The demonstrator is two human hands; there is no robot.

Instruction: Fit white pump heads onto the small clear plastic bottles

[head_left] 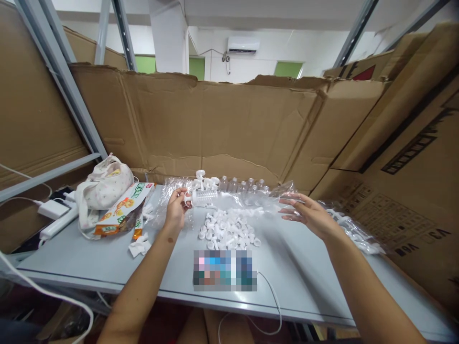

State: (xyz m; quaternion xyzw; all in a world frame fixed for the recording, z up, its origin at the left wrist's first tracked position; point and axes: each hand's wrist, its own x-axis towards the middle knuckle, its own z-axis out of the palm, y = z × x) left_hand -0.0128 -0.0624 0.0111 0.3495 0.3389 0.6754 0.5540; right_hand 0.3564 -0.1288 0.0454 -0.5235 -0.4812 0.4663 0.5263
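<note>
My left hand (176, 209) is closed round the white ring-like end of a clear ribbed plastic tube (206, 198), which lies level and points right. A clear plastic bag (244, 201) stretches from around the tube's far end towards my right hand (304, 213). The fingers of that hand are stretched out and apart at the bag's right side; whether they touch the film I cannot tell. Below the tube, a heap of small white plastic parts (229, 231) covers the table's middle. Several clear bottles (233, 184) stand behind the bag, beside larger white plastic pieces (201, 180).
On the left lie a white cloth bag (107, 184), a snack packet (125, 210), crumpled tissue (139, 246) and a power strip (59, 223). A phone with blurred screen (225, 271) and white cable (274, 291) are in front. More bagged parts (353, 231) lie right. Cardboard (222, 124) walls the table (287, 282).
</note>
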